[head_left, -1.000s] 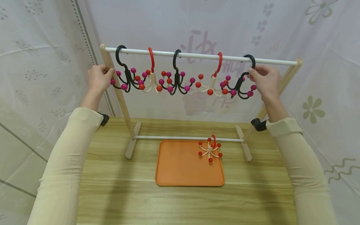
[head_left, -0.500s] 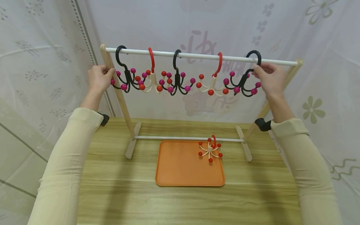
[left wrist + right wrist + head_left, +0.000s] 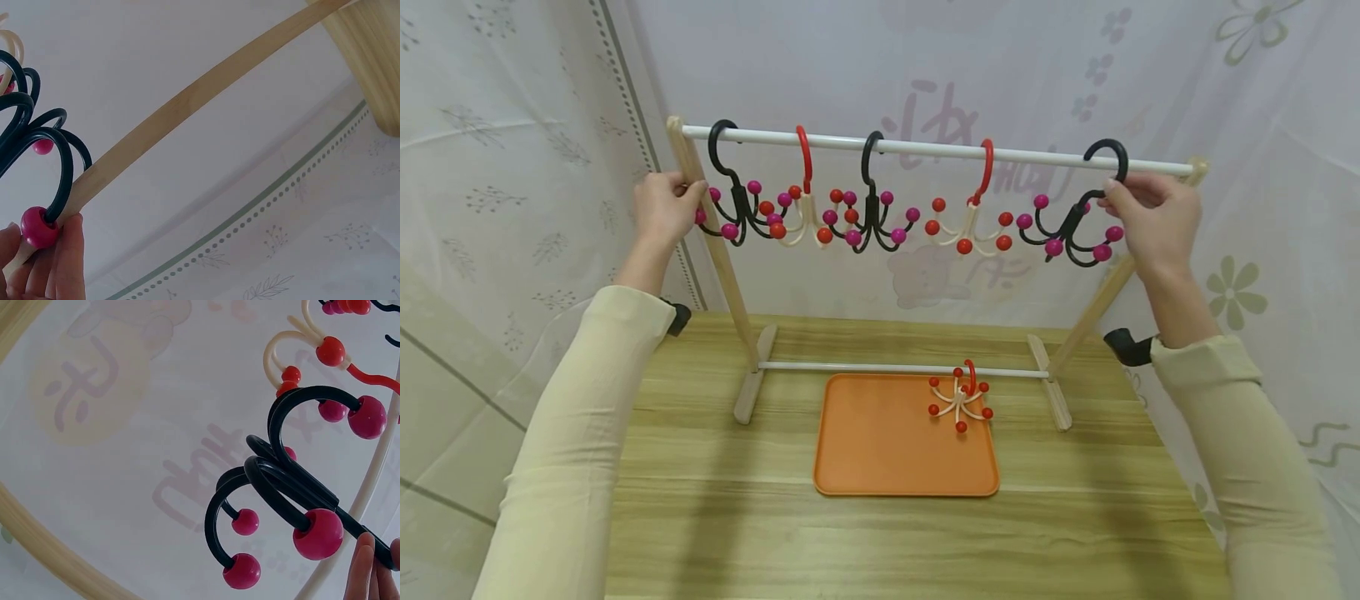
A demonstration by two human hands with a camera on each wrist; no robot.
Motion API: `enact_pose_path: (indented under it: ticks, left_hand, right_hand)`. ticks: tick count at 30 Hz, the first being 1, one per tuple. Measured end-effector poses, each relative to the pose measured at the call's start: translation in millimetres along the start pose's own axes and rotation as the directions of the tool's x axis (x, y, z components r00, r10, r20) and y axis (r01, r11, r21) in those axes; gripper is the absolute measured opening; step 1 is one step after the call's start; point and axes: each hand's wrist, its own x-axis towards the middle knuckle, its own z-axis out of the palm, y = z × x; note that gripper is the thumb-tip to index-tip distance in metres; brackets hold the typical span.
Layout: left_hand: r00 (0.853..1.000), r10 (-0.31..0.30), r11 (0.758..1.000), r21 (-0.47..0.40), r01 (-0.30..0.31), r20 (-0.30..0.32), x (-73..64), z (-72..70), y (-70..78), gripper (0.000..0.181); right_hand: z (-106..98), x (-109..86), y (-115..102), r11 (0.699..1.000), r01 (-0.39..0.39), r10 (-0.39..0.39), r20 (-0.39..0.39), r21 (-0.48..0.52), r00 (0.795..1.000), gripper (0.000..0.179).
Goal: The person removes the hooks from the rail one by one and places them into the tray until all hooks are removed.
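Note:
A black multi-arm hanger (image 3: 1071, 223) with magenta balls is at the right end of the rack's white top rail (image 3: 917, 148); its hook passes over the rail. My right hand (image 3: 1161, 221) pinches this hanger by the lower part of its hook, and in the right wrist view the hanger (image 3: 294, 481) tilts away from the fingertips. My left hand (image 3: 664, 208) grips the left wooden post (image 3: 724, 267) of the rack. Close by that hand, a magenta ball (image 3: 40, 227) of the leftmost black hanger (image 3: 743, 208) sits beside the thumb in the left wrist view.
Between the end hangers hang a cream-and-red hanger (image 3: 807, 208), a black one (image 3: 872, 212) and another cream-and-red one (image 3: 972, 221). An orange tray (image 3: 887, 442) lies on the wooden table (image 3: 850, 550), with a cream-and-red hanger (image 3: 960, 402) at its back right corner.
My right hand has moved right along the rail, bringing the rightmost black hanger with it, away from its cream-and-red neighbour. My left hand stays on the post.

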Motion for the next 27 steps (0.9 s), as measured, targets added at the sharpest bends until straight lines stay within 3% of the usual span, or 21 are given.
enact_pose_path:
  ticks: [9, 14, 21, 27]
  left_hand:
    - [1.000, -0.009, 1.000, -0.013, 0.009, 0.007, 0.2, -0.6, 0.1, 0.044]
    - [1.000, -0.010, 1.000, -0.017, 0.010, 0.008, 0.0, -1.0, 0.1, 0.044]
    - [1.000, -0.017, 1.000, -0.025, 0.017, 0.019, 0.5, 0.2, -0.3, 0.045]
    - [1.000, -0.012, 0.999, -0.032, 0.013, 0.017, 1.3, -0.6, -0.8, 0.044]
  right_hand:
    - [-11, -14.4, 11, 0.999, -0.043, 0.043, -0.007, 0.019, 0.999, 0.019]
    - [-11, -25.5, 28, 0.999, -0.039, 0.039, 0.000, 0.011, 0.999, 0.017]
    - [-8, -46.9, 62, 0.995, -0.033, 0.035, 0.016, -0.097, 0.999, 0.019]
    - [1, -66.8, 67, 0.984, -0.021, 0.031, 0.048, -0.179, 0.998, 0.025]
